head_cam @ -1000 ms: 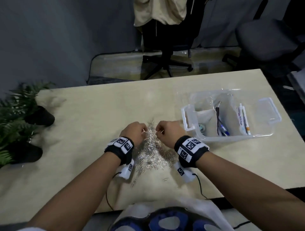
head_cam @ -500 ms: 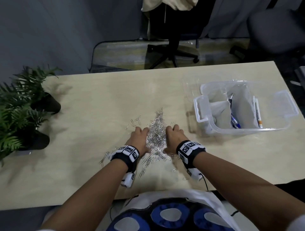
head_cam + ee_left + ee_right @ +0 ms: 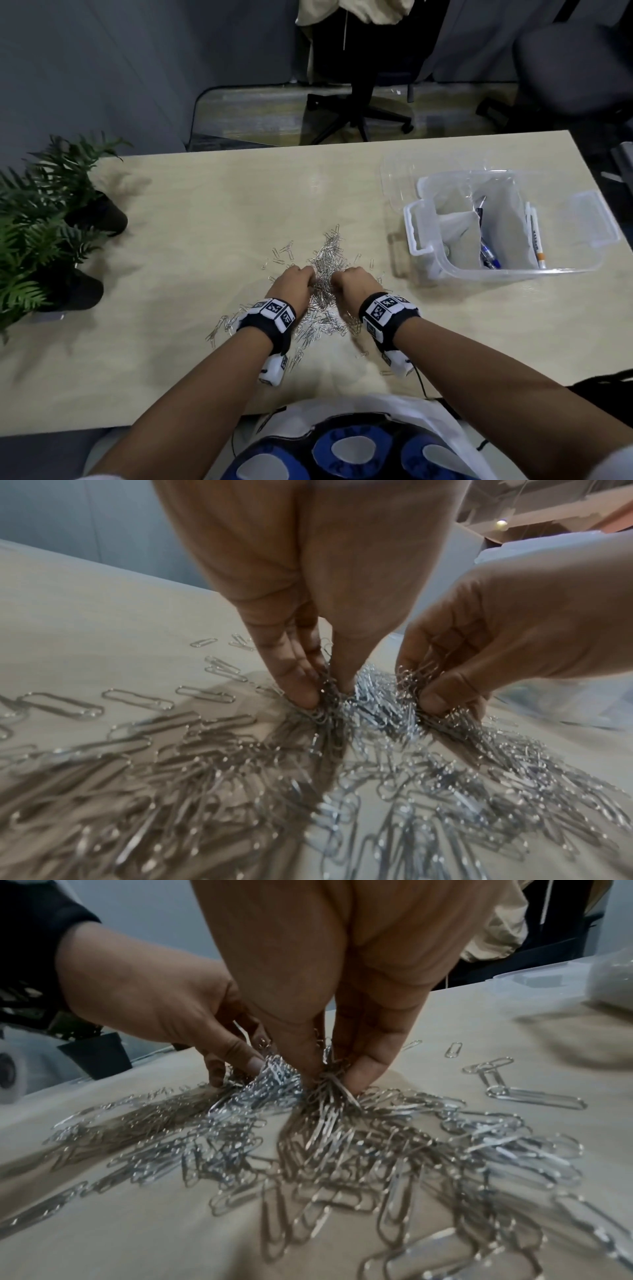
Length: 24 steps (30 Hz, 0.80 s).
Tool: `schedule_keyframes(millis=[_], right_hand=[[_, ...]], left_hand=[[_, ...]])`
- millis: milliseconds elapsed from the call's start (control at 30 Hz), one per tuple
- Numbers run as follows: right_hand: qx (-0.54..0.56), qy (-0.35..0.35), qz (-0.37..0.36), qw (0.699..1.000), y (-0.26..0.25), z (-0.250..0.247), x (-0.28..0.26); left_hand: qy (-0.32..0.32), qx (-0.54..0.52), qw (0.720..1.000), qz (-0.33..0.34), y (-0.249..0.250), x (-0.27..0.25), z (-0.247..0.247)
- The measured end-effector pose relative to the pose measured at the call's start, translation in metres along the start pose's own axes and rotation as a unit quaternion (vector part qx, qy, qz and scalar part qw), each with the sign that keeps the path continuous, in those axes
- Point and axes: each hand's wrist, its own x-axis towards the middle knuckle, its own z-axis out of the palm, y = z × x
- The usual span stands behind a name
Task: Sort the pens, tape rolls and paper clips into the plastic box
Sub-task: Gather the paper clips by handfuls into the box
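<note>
Head view: bare table (image 3: 205, 205) w/ room left of and beyond both hands; plastic box (image 3: 507, 270) sits right of the right hand (image 3: 354, 284), apart from it. Left hand (image 3: 294, 286) & right hand each pinch a bunch from the silver paper clips (image 3: 325, 253), heaped between them and spread underneath.

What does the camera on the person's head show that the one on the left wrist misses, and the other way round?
Only the head view shows the clear plastic box with pens inside, standing to the right of the hands, the potted plants at the table's left edge, and the office chair behind the table. Only the left wrist view shows the fingertips pinching into the pile and single clips in sharp outline. Both show the left hand, the right hand, the paper clips and the table.
</note>
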Motion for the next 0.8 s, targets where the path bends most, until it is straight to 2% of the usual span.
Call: schedule_keyframes(millis=[267,533,800], right_hand=[[0.113,0.022,0.027,0.993,0.014,-0.022,0.004],[0.186,0.083,0.026,0.979,0.024,-0.052,0.002],[0.365,0.14,0.013,0.92,0.032,-0.12,-0.02]], left_hand=[[0.033,-0.083,0.996,-0.029,0.005,0.001,-0.016],[0.07,-0.141,0.987,-0.033,0.007,0.01,-0.04],[0.121,-0.215,0.968,0.04,0.056,0.032,-0.094]])
